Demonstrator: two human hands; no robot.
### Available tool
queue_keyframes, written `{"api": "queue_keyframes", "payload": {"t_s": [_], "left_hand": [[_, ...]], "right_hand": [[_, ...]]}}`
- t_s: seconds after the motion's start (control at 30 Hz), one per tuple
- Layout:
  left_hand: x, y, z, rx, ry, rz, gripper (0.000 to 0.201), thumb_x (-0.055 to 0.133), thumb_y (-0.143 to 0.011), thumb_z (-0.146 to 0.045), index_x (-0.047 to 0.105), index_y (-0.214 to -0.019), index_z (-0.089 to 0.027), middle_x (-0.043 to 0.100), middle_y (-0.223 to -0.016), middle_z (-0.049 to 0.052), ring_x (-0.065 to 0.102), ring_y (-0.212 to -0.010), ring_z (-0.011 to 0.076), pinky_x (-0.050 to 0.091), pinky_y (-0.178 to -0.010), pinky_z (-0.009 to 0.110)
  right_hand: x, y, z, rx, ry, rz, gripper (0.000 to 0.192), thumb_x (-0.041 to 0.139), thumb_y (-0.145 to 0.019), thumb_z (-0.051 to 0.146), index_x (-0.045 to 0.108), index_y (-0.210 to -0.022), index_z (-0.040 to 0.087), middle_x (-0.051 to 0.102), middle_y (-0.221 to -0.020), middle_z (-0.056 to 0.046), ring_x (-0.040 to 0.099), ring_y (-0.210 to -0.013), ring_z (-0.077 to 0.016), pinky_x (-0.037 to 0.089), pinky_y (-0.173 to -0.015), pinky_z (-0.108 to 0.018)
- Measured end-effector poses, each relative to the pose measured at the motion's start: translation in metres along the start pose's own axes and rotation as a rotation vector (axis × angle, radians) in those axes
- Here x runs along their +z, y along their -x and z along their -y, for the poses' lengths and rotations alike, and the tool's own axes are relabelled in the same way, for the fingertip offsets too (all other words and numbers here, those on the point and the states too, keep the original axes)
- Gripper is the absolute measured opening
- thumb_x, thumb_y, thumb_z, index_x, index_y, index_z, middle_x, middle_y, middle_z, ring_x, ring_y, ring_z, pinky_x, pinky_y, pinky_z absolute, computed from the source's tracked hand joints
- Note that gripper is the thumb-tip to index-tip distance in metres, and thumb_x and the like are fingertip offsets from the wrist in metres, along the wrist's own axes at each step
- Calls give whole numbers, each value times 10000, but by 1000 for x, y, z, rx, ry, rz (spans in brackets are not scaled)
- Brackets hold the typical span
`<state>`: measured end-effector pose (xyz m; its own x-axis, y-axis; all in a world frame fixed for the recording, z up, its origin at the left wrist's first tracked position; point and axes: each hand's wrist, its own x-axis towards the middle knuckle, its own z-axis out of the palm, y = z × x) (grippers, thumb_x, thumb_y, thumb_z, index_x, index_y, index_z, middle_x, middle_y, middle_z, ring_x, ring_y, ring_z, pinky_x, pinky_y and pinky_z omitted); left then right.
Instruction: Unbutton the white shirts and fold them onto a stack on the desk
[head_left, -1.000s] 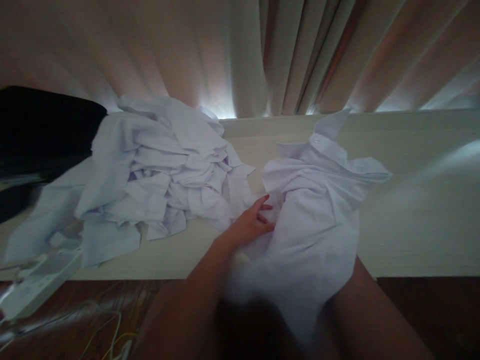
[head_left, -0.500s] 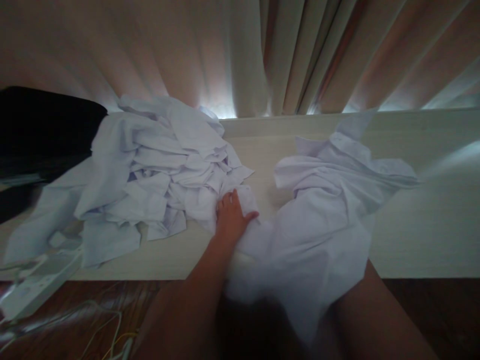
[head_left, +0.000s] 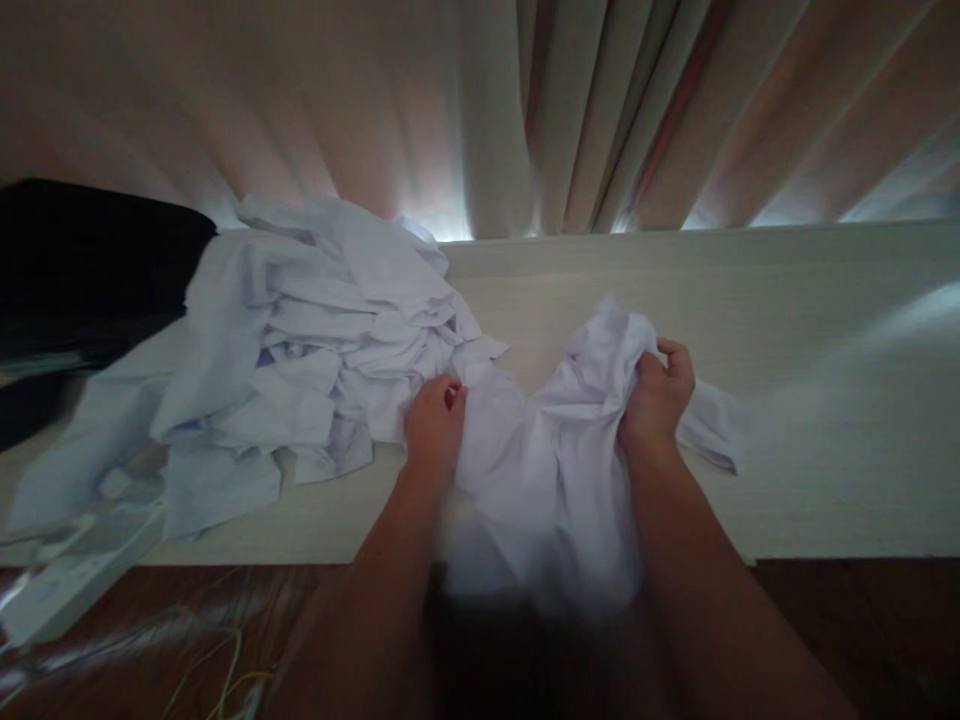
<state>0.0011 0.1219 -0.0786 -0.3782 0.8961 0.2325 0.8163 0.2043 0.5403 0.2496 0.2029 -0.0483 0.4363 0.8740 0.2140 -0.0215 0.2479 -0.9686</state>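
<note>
A crumpled white cloth garment [head_left: 555, 430], perhaps a shirt, stretches between my hands and hangs over the front edge of the pale tabletop [head_left: 825, 450]. My left hand [head_left: 437, 420] is closed, its fingers pinching the garment's left edge beside the pile. With fingers curled, my right hand [head_left: 658, 390] grips the bunched right side. A flap of the cloth sticks out to the right of that hand. The lower part of the garment is blurred. To the left lies a heap of white cloth [head_left: 300, 330], rumpled and overlapping.
A black object [head_left: 97, 250] stands at the left behind the heap. A white power strip [head_left: 82, 570] with cables [head_left: 202, 650] sits at the front left edge, above a dark wooden floor. Pale curtains [head_left: 480, 110] hang along the back.
My right hand has come into view gripping the garment, whose right side has been gathered inward to the left. My left hand has shifted slightly left, its fingers now pinched.
</note>
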Motion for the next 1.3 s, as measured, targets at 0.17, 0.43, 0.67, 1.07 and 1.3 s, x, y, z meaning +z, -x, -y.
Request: {"api": "queue_keyframes", "payload": {"t_s": [0.17,0.43,0.67,1.07,1.3], "left_hand": [[11,4,-6,70,-130,67,524,694,-821,-345,568,-1312,-211,552,-1354,135,485,-1261,319,408,-1046,448],[14,4,-7,69,-135,179,68,659,-845,-212,717,-862,-245,631,-1134,106,569,-1086,301,470,-931,463],[-5,15,-26,226,443,-225,170,461,-978,-229,608,-1062,-220,701,-1057,71,650,-1006,212,511,-905,364],[4,10,-19,372,362,-355,356,581,-873,-204,546,-1227,-196,578,-1277,141,510,-1258,271,413,-1070,495],[-3,15,-28,488,427,-157,235,599,-942,-297,665,-1160,-240,620,-1138,82,579,-1078,198,520,-916,355]], "right_hand": [[4,8,-1,-311,292,-107,311,552,-822,188,554,-1131,224,561,-998,-38,558,-878,-176,476,-759,-319],[10,34,12,-753,671,114,395,477,-724,33,704,-963,253,541,-1387,-57,357,-1413,-336,173,-1152,-647],[33,67,-5,-466,182,664,366,522,-920,234,558,-1284,259,514,-1449,-99,489,-1341,-247,442,-1076,-450],[36,65,-5,-129,139,566,151,635,-868,354,638,-941,223,602,-746,14,537,-663,-143,420,-608,-261],[41,85,-4,-359,239,737,147,582,-866,185,636,-1000,212,618,-833,1,522,-680,-132,409,-641,-261]]}}
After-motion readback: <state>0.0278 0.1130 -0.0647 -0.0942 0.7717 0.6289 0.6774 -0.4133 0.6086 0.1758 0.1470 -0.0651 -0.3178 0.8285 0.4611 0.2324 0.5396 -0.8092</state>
